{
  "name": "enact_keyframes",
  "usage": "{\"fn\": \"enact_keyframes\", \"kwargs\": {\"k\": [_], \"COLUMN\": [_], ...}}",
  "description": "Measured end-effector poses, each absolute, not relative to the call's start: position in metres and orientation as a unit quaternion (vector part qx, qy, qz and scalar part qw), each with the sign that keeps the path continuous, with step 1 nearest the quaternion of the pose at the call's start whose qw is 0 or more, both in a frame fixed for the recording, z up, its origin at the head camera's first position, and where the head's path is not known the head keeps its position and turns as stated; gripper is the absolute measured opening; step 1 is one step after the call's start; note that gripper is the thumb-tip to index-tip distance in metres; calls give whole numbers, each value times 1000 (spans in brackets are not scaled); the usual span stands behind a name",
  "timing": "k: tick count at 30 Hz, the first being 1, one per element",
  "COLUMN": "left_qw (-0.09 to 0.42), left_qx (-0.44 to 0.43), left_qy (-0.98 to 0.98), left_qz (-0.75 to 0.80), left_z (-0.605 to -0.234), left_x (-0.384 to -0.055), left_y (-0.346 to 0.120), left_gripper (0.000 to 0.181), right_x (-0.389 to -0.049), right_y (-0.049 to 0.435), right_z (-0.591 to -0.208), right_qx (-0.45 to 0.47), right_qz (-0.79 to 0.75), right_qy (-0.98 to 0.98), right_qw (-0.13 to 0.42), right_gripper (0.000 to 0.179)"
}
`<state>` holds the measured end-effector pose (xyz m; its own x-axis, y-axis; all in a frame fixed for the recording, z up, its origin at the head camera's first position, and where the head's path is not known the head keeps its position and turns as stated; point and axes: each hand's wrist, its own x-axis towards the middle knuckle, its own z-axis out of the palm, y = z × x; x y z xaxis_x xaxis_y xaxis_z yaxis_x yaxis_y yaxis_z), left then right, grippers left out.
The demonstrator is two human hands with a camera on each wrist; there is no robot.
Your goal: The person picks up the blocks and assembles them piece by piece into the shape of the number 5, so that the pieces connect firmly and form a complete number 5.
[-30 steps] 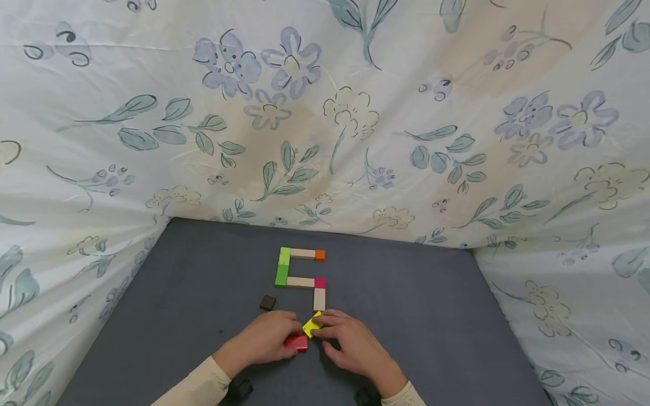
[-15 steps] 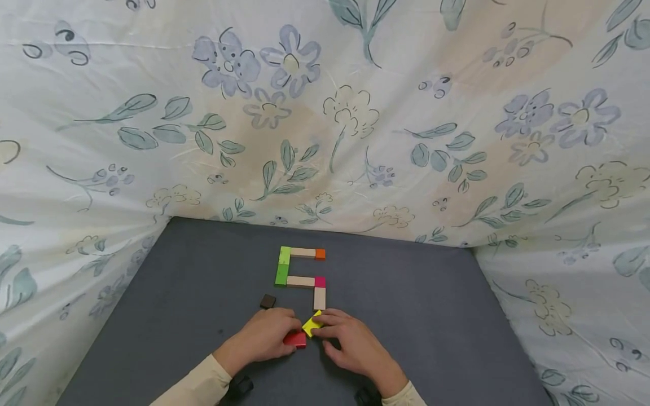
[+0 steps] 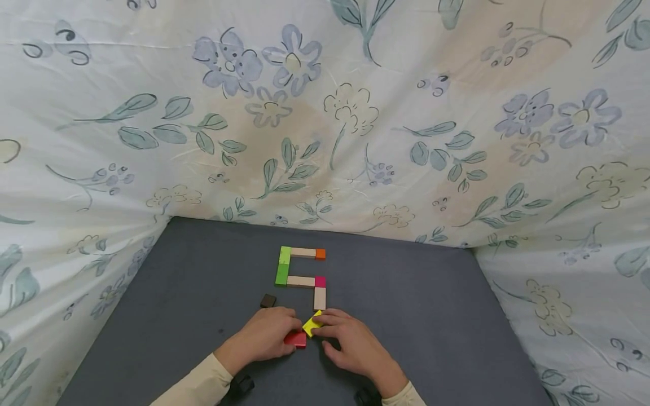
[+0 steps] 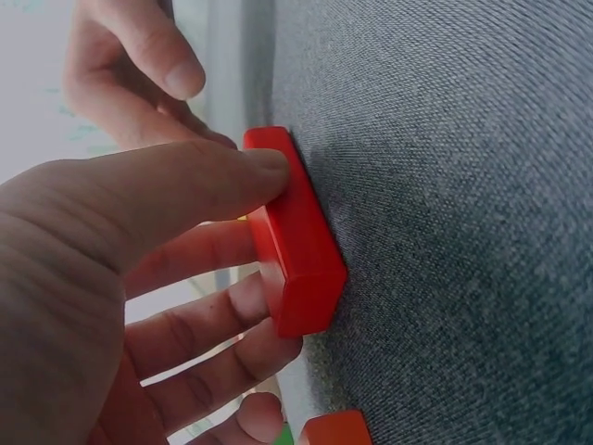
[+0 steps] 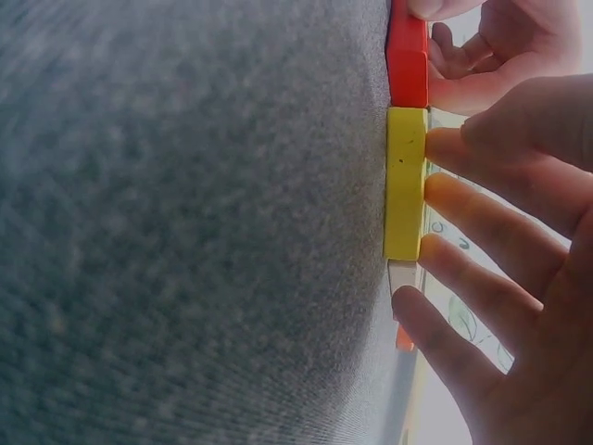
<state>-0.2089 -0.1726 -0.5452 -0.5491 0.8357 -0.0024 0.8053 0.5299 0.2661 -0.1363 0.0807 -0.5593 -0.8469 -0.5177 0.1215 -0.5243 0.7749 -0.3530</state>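
A red block (image 3: 296, 339) lies on the dark cloth, and my left hand (image 3: 264, 334) pinches it between thumb and fingers. Against its right end stands a yellow block (image 3: 312, 325), set at a slant. My right hand (image 3: 352, 344) touches the yellow block with extended fingertips, its thumb held off it. In the right wrist view the red and yellow blocks meet end to end. Beyond the yellow block, a plain wooden block (image 3: 319, 299) runs up to a pink block (image 3: 320, 281). Near the left fingers, an orange block (image 4: 335, 428) shows in the left wrist view.
The row goes on through another plain block (image 3: 301, 281), two green blocks (image 3: 281, 274), a further plain block (image 3: 303, 253) and an orange cube (image 3: 320, 254). A dark brown block (image 3: 268, 300) lies apart, beyond the left hand. Flowered fabric (image 3: 325, 141) walls the surface.
Over the last second my left hand has shifted the red block slightly up and left, by the yellow block. My right hand and the yellow block have stayed put.
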Motion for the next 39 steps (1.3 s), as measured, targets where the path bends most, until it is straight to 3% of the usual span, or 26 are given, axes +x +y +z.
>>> {"fn": "enact_keyframes", "kwargs": {"k": [39], "left_qw": [64], "left_qx": [454], "left_qy": [881], "left_qz": [119], "left_z": [-547], "left_x": [-215], "left_y": [-158], "left_gripper": [25], "right_x": [-148], "right_y": [94], "right_z": [-564], "right_qx": [270], "right_qz": [200], "right_qy": [-942], "right_qw": [10], "right_gripper": [29]}}
